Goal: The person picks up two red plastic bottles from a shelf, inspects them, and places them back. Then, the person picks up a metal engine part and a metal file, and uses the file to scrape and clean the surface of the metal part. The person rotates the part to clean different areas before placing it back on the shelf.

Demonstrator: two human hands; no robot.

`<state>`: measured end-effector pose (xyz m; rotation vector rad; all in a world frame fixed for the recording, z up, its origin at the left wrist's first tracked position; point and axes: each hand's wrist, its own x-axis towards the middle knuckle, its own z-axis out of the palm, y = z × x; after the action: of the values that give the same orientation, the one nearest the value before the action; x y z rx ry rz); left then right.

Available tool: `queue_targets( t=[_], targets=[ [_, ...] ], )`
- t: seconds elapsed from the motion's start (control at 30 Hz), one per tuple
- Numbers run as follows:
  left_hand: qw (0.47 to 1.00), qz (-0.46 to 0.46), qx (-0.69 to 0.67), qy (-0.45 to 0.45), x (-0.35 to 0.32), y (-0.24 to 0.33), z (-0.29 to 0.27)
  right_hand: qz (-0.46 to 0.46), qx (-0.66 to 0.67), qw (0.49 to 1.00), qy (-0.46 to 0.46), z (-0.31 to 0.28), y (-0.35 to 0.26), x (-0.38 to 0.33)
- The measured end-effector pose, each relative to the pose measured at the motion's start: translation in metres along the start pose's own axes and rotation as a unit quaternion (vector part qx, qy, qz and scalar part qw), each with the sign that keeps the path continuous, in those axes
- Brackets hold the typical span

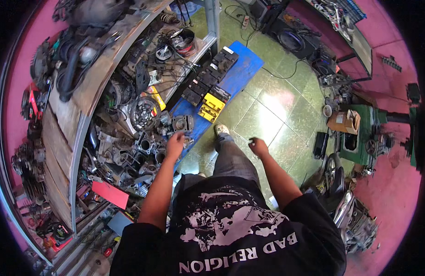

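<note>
My left hand (175, 144) hangs beside a pile of greasy engine parts, its fingers loosely bent and apart, with nothing visible in it. Just past its fingertips is a grey metal engine cylinder (182, 123); I cannot tell whether they touch. Another cylinder (145, 145) lies to the left among the castings. Over the tiled floor, my right hand (258, 146) is half curled with thumb and finger apart, holding nothing I can see. Ahead, a yellow battery (211, 108) and several black batteries (204, 83) stand in a row on a blue board (244, 62).
A metal-edged wooden shelf (60, 138) loaded with parts runs along my left. Below it sits a can (183, 42) near cables. At right are a green machine (360, 138) with a cardboard box (343, 121), a black case (320, 145) and a wheel (332, 168). A cable crosses the green tiles (272, 106).
</note>
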<state>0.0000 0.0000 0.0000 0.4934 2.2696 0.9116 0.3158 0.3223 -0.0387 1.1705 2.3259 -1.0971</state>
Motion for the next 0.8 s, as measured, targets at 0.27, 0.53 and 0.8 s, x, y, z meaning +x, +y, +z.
queue_targets(
  t=[0.27, 0.53, 0.8],
  targets=[
    [0.997, 0.069, -0.021, -0.024, 0.23, 0.152, 0.116, -0.123, 0.001, 0.99, 0.074, -0.106, -0.089, 0.245],
    [0.996, -0.049, -0.057, -0.042, 0.373, 0.191, 0.184, -0.152, -0.182, 0.966, 0.099, -0.12, -0.179, 0.346],
    [0.947, -0.147, -0.28, -0.063, 0.35, 0.178, 0.205, -0.22, -0.123, 0.961, 0.112, -0.086, -0.175, 0.336]
  ],
)
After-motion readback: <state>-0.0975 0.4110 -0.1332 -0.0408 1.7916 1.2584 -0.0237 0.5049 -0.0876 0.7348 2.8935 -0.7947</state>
